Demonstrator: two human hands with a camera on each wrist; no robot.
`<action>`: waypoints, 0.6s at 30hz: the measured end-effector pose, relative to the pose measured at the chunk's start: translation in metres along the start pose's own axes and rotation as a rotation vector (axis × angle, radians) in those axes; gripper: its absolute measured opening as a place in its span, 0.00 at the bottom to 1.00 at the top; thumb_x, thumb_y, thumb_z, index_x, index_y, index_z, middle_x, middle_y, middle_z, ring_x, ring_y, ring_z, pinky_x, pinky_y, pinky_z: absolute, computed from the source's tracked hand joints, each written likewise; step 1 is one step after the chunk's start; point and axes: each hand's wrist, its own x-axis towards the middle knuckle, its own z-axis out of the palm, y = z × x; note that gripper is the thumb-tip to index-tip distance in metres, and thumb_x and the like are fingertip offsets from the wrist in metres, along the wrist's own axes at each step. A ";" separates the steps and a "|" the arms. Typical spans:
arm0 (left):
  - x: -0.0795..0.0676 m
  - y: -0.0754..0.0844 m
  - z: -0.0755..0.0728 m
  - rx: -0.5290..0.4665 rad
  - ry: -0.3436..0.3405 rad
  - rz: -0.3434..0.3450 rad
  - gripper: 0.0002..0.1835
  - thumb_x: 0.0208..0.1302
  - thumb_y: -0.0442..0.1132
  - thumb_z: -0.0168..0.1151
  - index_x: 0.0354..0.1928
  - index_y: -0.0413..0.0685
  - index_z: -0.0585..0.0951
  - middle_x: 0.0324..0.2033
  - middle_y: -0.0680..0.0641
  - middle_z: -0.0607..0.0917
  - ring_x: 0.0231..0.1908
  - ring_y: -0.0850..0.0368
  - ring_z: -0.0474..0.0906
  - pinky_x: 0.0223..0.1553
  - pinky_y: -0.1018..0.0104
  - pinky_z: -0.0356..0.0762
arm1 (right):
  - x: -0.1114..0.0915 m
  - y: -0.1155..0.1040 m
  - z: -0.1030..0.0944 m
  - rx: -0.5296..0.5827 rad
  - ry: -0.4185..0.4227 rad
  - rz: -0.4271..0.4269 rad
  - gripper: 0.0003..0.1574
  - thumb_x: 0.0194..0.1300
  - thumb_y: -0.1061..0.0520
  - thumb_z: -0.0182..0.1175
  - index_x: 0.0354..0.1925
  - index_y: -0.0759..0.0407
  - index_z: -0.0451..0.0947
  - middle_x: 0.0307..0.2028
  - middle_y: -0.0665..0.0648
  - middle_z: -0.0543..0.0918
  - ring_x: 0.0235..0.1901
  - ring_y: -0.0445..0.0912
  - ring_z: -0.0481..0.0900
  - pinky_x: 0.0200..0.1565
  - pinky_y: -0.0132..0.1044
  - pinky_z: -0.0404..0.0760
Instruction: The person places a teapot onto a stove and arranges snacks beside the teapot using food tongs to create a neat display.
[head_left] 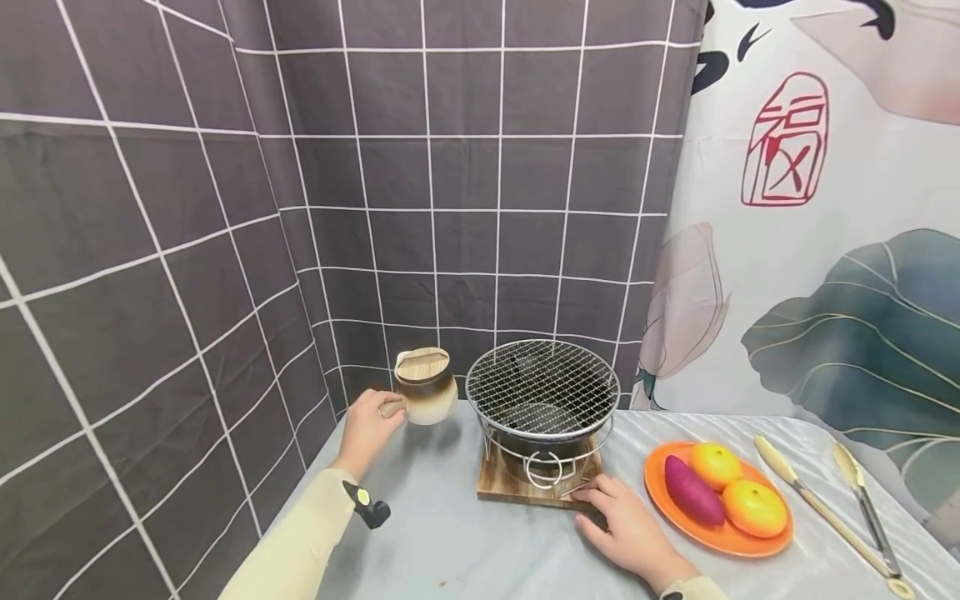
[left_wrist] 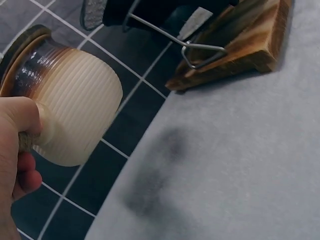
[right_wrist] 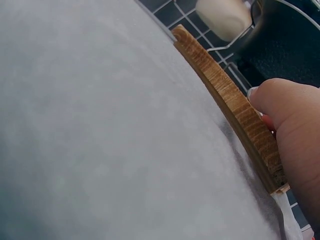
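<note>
My left hand [head_left: 371, 429] grips the side handle [head_left: 392, 408] of a small ceramic teapot [head_left: 429, 407], brown above and cream below. Its wooden lid [head_left: 423, 364] is on, and the pot is held up off the table, tilted, with a shadow beneath. In the left wrist view the ribbed cream body [left_wrist: 82, 100] shows beside the curled fingers. My right hand [head_left: 618, 521] rests at the front right corner of a wooden base [head_left: 502, 492], its fingertips by a wire foot of the round grill stove [head_left: 543, 392]. The right wrist view shows the thumb [right_wrist: 280, 102] over the base's edge.
Right of the stove, an orange plate [head_left: 750, 546] bears a purple sweet potato [head_left: 693, 492] and two orange fruits [head_left: 753, 507]. Wood-handled tongs [head_left: 832, 508] lie open farther right. Dark gridded cloth [head_left: 465, 183] hangs behind and to the left of the table.
</note>
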 end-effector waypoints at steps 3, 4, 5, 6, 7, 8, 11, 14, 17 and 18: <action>0.006 0.006 -0.005 -0.005 0.007 0.003 0.13 0.50 0.34 0.73 0.40 0.46 0.88 0.35 0.48 0.82 0.36 0.51 0.80 0.41 0.56 0.78 | 0.000 -0.001 0.000 -0.001 0.004 0.003 0.18 0.51 0.53 0.75 0.43 0.51 0.86 0.40 0.42 0.78 0.40 0.38 0.75 0.42 0.37 0.78; 0.007 0.007 -0.006 -0.003 0.010 0.010 0.13 0.50 0.34 0.73 0.40 0.46 0.88 0.35 0.47 0.82 0.36 0.50 0.80 0.40 0.56 0.78 | 0.000 -0.001 -0.001 -0.004 0.004 0.003 0.18 0.50 0.53 0.75 0.43 0.51 0.86 0.40 0.42 0.78 0.39 0.38 0.75 0.42 0.37 0.78; 0.009 0.008 -0.008 0.002 0.014 0.016 0.13 0.50 0.34 0.73 0.40 0.46 0.88 0.35 0.47 0.82 0.36 0.50 0.80 0.40 0.56 0.78 | 0.000 -0.001 -0.001 -0.005 0.004 0.002 0.18 0.50 0.53 0.75 0.43 0.51 0.86 0.40 0.42 0.78 0.39 0.38 0.75 0.42 0.37 0.78; 0.011 0.010 -0.010 0.008 0.015 0.021 0.13 0.50 0.34 0.74 0.40 0.46 0.88 0.35 0.47 0.82 0.36 0.50 0.80 0.40 0.56 0.78 | 0.000 -0.001 0.000 -0.006 0.005 0.001 0.18 0.50 0.53 0.75 0.43 0.51 0.86 0.40 0.42 0.78 0.39 0.38 0.75 0.42 0.37 0.78; 0.012 0.011 -0.011 0.012 0.015 0.027 0.13 0.50 0.34 0.74 0.40 0.46 0.89 0.35 0.47 0.82 0.36 0.50 0.80 0.40 0.56 0.79 | -0.001 -0.001 0.000 -0.006 0.006 0.000 0.19 0.50 0.53 0.75 0.43 0.51 0.86 0.40 0.42 0.78 0.40 0.38 0.75 0.42 0.37 0.77; 0.013 0.013 -0.012 0.017 0.016 0.034 0.12 0.50 0.35 0.74 0.40 0.47 0.89 0.35 0.47 0.83 0.36 0.50 0.80 0.40 0.55 0.79 | -0.001 -0.001 0.000 -0.005 0.009 -0.002 0.19 0.50 0.53 0.75 0.43 0.51 0.86 0.40 0.42 0.78 0.40 0.38 0.75 0.42 0.37 0.77; 0.018 0.016 -0.017 0.029 0.019 0.051 0.12 0.51 0.35 0.73 0.40 0.48 0.89 0.36 0.47 0.83 0.37 0.49 0.80 0.41 0.54 0.79 | -0.002 0.000 0.001 0.001 0.018 -0.010 0.19 0.50 0.53 0.74 0.43 0.51 0.86 0.40 0.42 0.78 0.40 0.38 0.74 0.43 0.36 0.77; 0.024 0.020 -0.021 0.036 0.019 0.063 0.12 0.51 0.36 0.73 0.40 0.49 0.89 0.36 0.46 0.84 0.39 0.48 0.81 0.43 0.52 0.78 | -0.002 0.000 0.001 0.006 0.023 -0.013 0.18 0.50 0.53 0.74 0.43 0.52 0.86 0.40 0.42 0.78 0.40 0.38 0.74 0.44 0.35 0.76; 0.029 0.025 -0.026 0.039 0.012 0.067 0.11 0.52 0.36 0.73 0.40 0.49 0.89 0.36 0.46 0.84 0.38 0.49 0.80 0.42 0.53 0.78 | -0.002 -0.001 0.000 0.007 0.024 -0.012 0.18 0.50 0.53 0.74 0.43 0.52 0.86 0.40 0.41 0.78 0.40 0.38 0.74 0.44 0.35 0.76; 0.030 0.026 -0.027 0.036 0.009 0.064 0.11 0.52 0.36 0.73 0.40 0.49 0.89 0.35 0.46 0.84 0.38 0.49 0.80 0.42 0.54 0.78 | -0.002 -0.001 0.000 0.006 0.023 -0.009 0.18 0.50 0.53 0.74 0.43 0.52 0.86 0.40 0.41 0.78 0.40 0.37 0.74 0.44 0.35 0.76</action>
